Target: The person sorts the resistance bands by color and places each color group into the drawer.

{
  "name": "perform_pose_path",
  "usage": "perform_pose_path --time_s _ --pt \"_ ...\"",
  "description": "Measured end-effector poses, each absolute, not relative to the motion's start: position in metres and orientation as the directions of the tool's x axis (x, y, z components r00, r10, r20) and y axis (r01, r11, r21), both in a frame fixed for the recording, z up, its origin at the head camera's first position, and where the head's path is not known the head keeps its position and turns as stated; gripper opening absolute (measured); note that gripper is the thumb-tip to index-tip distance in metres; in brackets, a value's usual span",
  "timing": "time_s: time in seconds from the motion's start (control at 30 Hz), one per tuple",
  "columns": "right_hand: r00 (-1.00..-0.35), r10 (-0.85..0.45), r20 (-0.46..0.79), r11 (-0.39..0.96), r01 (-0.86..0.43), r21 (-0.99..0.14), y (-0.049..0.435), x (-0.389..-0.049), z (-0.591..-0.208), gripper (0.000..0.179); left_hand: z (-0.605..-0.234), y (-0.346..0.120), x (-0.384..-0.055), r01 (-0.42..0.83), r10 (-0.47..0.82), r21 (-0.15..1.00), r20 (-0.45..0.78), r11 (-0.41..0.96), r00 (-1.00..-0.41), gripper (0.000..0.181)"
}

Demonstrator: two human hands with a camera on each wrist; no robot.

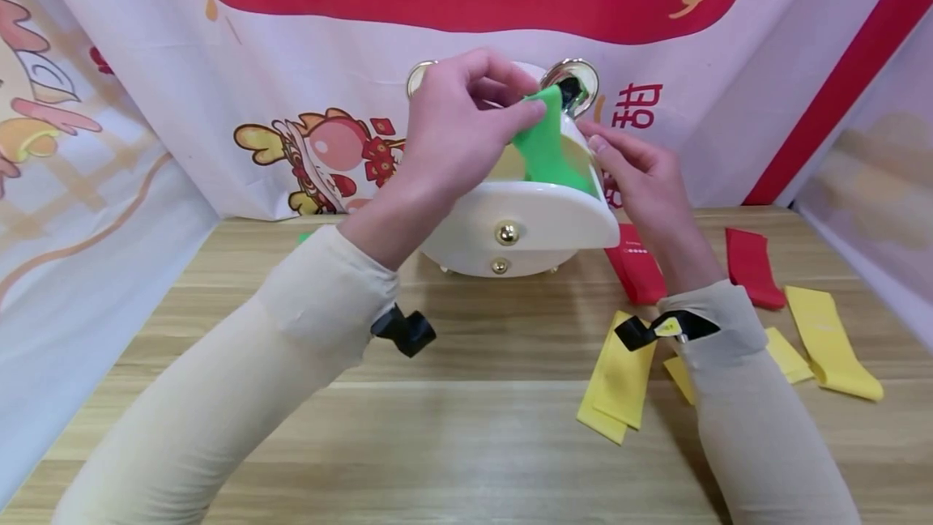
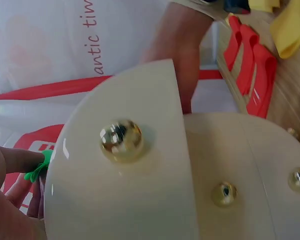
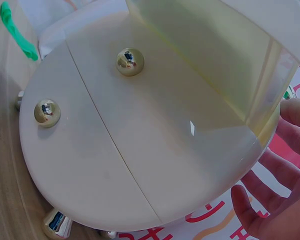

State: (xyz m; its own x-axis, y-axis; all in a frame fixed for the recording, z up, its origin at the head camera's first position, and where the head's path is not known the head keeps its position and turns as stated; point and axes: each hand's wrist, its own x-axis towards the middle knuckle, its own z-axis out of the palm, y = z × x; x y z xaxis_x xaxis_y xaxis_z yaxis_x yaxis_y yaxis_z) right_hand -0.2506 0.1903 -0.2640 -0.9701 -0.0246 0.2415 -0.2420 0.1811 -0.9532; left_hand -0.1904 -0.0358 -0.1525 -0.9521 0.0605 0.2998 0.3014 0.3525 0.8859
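Note:
My left hand (image 1: 466, 124) pinches one end of a green resistance band (image 1: 543, 144) between thumb and fingers. The band hangs down into the raised, open-topped upper compartment of a white rounded box (image 1: 466, 217) with gold ball knobs (image 1: 507, 232). In the left wrist view, the green band (image 2: 40, 167) shows beside the compartment's curved front. My right hand (image 1: 645, 185) touches the box's right side near the upper rim. In the right wrist view, its fingers (image 3: 275, 172) lie extended along the box's rounded edge. The band's lower end is hidden behind the compartment front.
Red bands (image 1: 752, 267) and yellow bands (image 1: 619, 375) lie on the wooden table (image 1: 466, 444) at the right. Another green band (image 3: 17, 32) lies left of the box. Gold discs (image 1: 586, 75) top the box; a printed cloth (image 1: 328, 47) hangs close behind.

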Motion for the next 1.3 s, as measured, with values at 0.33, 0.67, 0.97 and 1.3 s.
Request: perform_pose_path --time_s 0.33,0.67,0.97,1.3 --pt "-0.969 -0.022 0.244 0.163 -0.245 -0.956 0.19 -0.251 -0.263 0.056 -0.164 -0.068 -0.198 0.263 0.068 0.804 0.269 0.533 -0.961 0.023" --pt "-0.972 -0.012 0.233 0.151 -0.232 -0.961 0.189 -0.252 -0.263 0.052 -0.174 -0.093 -0.202 0.193 0.067 0.791 0.19 0.58 -0.98 0.03" --pt "-0.972 -0.017 0.234 0.157 -0.234 -0.96 0.188 -0.251 -0.262 0.055 -0.174 -0.118 -0.195 0.166 0.059 0.721 0.171 0.673 -0.983 0.033" --pt "-0.972 -0.021 0.233 0.148 -0.234 -0.961 0.189 -0.252 -0.263 0.055 -0.187 -0.148 -0.194 0.185 0.007 0.695 0.251 0.695 -0.968 0.03"
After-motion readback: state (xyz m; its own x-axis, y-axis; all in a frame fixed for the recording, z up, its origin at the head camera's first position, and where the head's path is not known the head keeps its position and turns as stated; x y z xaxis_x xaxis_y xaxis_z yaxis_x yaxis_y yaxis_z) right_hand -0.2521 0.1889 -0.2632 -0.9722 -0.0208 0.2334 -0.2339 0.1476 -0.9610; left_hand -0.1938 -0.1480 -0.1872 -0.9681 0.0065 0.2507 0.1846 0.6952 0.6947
